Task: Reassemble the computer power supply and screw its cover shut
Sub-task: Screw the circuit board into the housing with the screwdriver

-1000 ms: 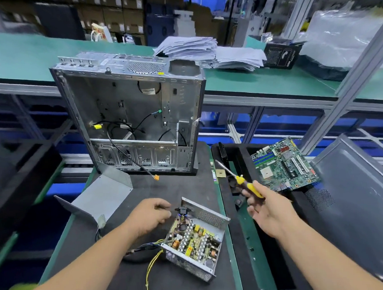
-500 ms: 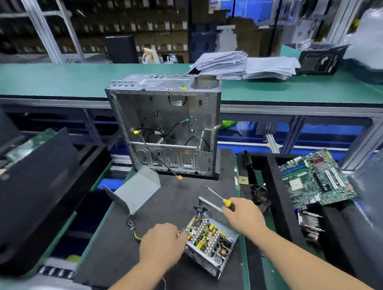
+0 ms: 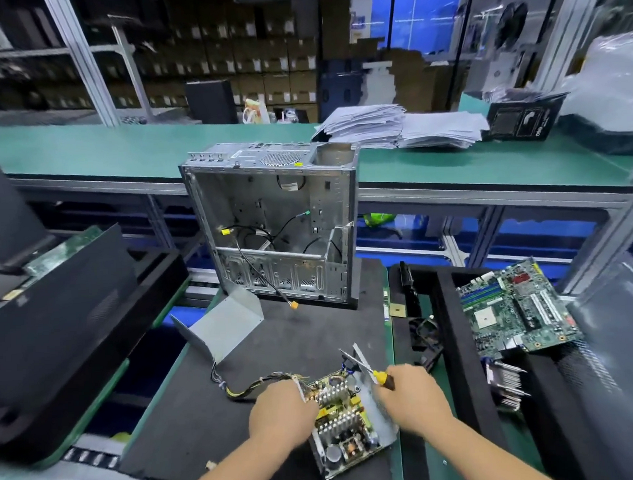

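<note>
The power supply is found lying open on the dark mat near the front edge, its circuit board fully exposed. The cover — a bent grey metal sheet — lies apart, further back and to the left, not yet fitted. The left hand rests on the supply's left edge; what its curled fingers hold cannot be told. The right hand grips a yellow-handled screwdriver at the right wall. No screws are seen. The task is judged early — covering and screwing remain.
</note>
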